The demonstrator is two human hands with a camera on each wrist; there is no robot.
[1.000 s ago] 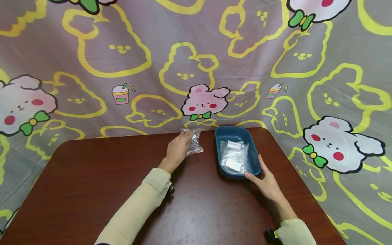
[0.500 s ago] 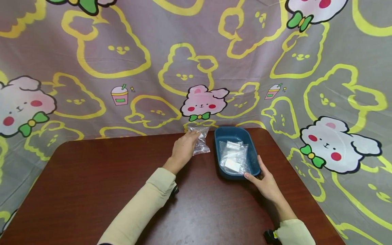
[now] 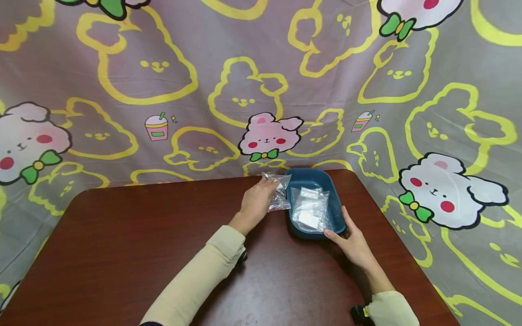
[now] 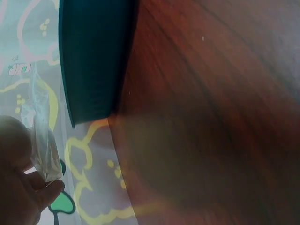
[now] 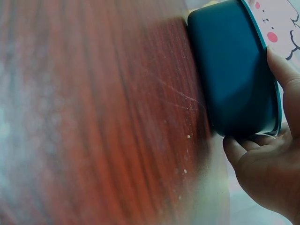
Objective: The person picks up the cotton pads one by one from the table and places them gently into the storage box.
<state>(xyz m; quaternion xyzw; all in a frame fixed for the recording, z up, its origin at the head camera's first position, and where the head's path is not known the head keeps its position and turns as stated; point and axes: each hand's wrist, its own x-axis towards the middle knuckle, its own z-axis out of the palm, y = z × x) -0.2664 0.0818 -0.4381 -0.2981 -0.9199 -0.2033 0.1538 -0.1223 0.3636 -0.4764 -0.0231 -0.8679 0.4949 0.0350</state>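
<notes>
My left hand (image 3: 256,201) pinches a small clear plastic zip bag (image 3: 280,199) just left of the bin, close to its left rim. In the left wrist view the thumb and fingers hold the crinkled bag (image 4: 43,140) up beside the bin's wall (image 4: 93,61); what the bag contains is hard to make out. A blue plastic bin (image 3: 337,210) stands at the table's far right, with clear bags (image 3: 311,209) holding white items inside. My right hand (image 3: 355,244) grips its near right corner, thumb on the rim. The right wrist view shows fingers (image 5: 234,151) at the bin's lower edge.
The brown wooden table (image 3: 142,253) extends left and toward me. A curtain (image 3: 183,90) with cartoon rabbits hangs right behind the table's back edge and along its right side.
My left hand has carried the plastic bag rightward along the back of the table, up to the bin. The right hand and the bin stay where they were.
</notes>
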